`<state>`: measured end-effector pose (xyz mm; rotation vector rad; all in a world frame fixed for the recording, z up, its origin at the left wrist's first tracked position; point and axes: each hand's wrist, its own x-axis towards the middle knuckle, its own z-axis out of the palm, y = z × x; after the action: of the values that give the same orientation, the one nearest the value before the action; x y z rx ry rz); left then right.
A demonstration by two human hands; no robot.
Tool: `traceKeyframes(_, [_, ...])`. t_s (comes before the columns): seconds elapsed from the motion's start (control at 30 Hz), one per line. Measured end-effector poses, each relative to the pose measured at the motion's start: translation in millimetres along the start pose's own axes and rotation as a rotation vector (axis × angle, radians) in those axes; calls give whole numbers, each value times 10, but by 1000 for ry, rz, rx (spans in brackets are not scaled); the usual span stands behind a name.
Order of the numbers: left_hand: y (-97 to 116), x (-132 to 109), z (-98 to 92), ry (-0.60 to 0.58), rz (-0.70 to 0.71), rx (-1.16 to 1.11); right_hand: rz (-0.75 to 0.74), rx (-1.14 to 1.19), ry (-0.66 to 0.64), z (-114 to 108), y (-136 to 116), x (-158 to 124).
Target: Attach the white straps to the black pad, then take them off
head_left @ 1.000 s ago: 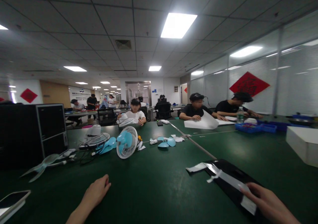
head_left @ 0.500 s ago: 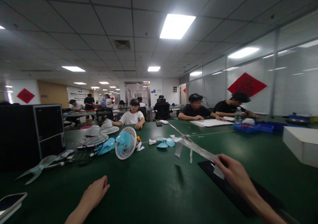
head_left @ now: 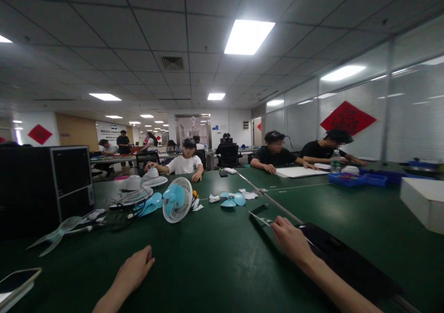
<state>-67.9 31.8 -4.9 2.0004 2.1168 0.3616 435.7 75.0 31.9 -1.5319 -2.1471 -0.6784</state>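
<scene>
My right hand pinches a thin translucent strip above the green table. The strip appears nearly edge-on, tilted, its far end pointing left and away from me. A shadow lies on the table around it. Under my right forearm, a black flat panel rests on the table. My left hand rests on the table at the lower left, fingers curled in and nothing seen in them. Ahead stands a white fan grille with blue blades. A loose blue fan blade lies to its right.
A black computer case stands at the left, with a clear fan blade before it. A phone sits in the near left corner. Blue trays and a white box are at the right. Several people sit across the table.
My right hand has moved left and turned, swinging the strip from face-on with hanging flaps to almost edge-on and lower. My left hand stays about where it was.
</scene>
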Motion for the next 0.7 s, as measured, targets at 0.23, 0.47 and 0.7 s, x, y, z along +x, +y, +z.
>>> traceKeyframes(0.23, [-78,37,3,-31,8,-46,30,108,-253,45,-153,-80])
traceKeyframes(0.47, [19,-39,-72,-50,-14,-69,270,163,-142,-64,301,-55])
traceKeyframes(0.7, [24,-40,-67,-48,-12,-79,572,-100,-164,12,1200,-373])
